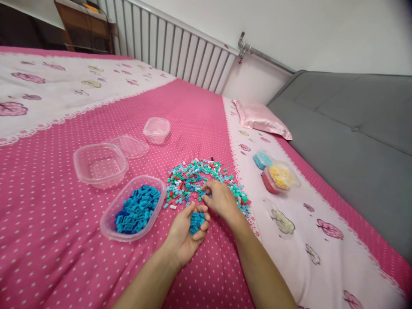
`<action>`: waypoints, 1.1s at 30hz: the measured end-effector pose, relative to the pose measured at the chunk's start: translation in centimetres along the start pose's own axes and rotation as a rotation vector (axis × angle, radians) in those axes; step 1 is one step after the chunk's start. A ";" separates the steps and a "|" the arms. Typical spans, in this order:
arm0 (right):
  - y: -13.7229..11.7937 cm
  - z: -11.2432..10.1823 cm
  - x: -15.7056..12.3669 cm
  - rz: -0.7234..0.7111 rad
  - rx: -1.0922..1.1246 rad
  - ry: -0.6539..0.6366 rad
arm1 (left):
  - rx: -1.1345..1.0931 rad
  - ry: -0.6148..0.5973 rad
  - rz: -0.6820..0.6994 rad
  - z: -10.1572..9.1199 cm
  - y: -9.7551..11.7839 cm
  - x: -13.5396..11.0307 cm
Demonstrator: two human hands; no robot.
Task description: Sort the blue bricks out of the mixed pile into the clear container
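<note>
My left hand [188, 234] is cupped palm up and holds several small blue bricks [196, 222]. Just beyond it, my right hand [219, 198] rests palm down on a loose pile of teal, blue, red and white bricks [193, 178], fingers bent and pinching among them. What the fingertips hold is hidden. To the left lies a clear oval tub [111, 219] filled with blue bricks [138, 209].
An empty clear tub [99, 165], a flat lid [130, 146] and a small clear tub [156, 129] lie further back on the pink dotted bedspread. Tubs of blue [262, 159], yellow [281, 176] and red bricks stand at right. A pink pillow [262, 119], grey sofa and radiator lie behind.
</note>
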State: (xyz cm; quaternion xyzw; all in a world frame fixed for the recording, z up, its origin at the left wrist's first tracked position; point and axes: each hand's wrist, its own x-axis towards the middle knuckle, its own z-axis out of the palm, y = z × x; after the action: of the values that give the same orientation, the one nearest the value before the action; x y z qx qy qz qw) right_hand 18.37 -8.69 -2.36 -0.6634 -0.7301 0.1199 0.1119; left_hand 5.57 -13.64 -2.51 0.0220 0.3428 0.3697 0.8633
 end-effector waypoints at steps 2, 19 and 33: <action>0.0 0.1 0.0 -0.022 0.025 -0.002 | 0.001 -0.001 0.000 0.0 0.0 0.0; 0.4 0.8 0.1 -0.044 0.053 -0.011 | -0.003 -0.021 0.001 -0.2 -0.1 0.1; 0.1 0.5 -0.2 -0.147 0.066 0.003 | 0.003 -0.005 0.000 -0.1 0.0 -0.1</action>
State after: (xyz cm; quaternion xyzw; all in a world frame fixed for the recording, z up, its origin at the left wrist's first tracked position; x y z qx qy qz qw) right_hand 18.32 -8.93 -2.83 -0.6040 -0.7723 0.1343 0.1434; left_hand 5.53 -13.73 -2.54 0.0242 0.3412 0.3693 0.8641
